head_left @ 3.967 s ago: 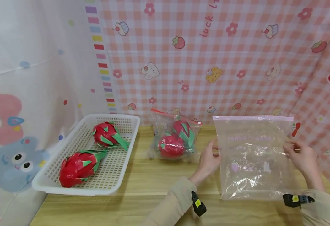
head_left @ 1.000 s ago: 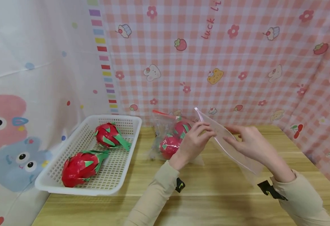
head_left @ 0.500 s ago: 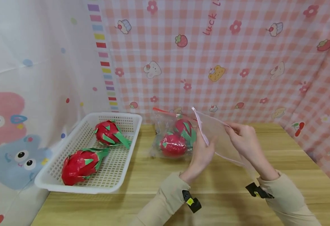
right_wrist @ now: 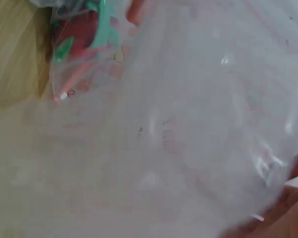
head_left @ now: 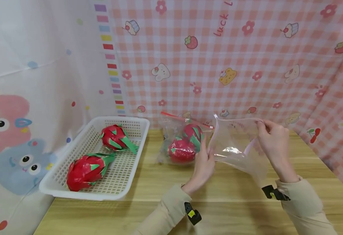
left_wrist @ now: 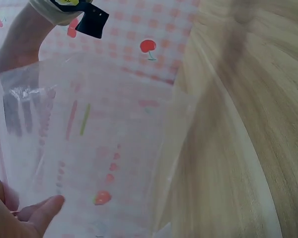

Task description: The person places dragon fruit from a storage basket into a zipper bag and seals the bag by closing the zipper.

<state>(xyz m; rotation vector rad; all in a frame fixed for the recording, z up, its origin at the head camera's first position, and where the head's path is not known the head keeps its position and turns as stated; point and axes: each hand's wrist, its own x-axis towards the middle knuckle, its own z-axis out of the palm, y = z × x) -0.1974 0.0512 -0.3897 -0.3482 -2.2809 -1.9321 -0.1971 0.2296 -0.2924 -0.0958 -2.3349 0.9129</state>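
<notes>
A clear zip bag with a pale lilac slider strip (head_left: pixel 233 156) hangs between both hands above the table, its mouth spread apart. The left hand (head_left: pixel 202 168) pinches the bag's left edge; its thumb (left_wrist: pixel 49 210) lies against the film in the left wrist view. The right hand (head_left: pixel 275 143) grips the bag's opposite rim, with fingers curled. Just left of it, a second clear bag with a red zip strip (head_left: pixel 186 119) holds red-and-green dragon fruits (head_left: pixel 181 150). In the right wrist view, the clear film covers most of the picture.
A white perforated basket (head_left: pixel 122 182) stands on the left of the wooden table (head_left: pixel 159 189). Inside lie two dragon fruits, one nearer (head_left: pixel 86 171) and one farther (head_left: pixel 115 137). A pink checked cloth (head_left: pixel 206 58) hangs close behind the table.
The bag was held flat and upright, then turned on its side. Its mouth has since been spread wide, the right hand moving right and away from the left.
</notes>
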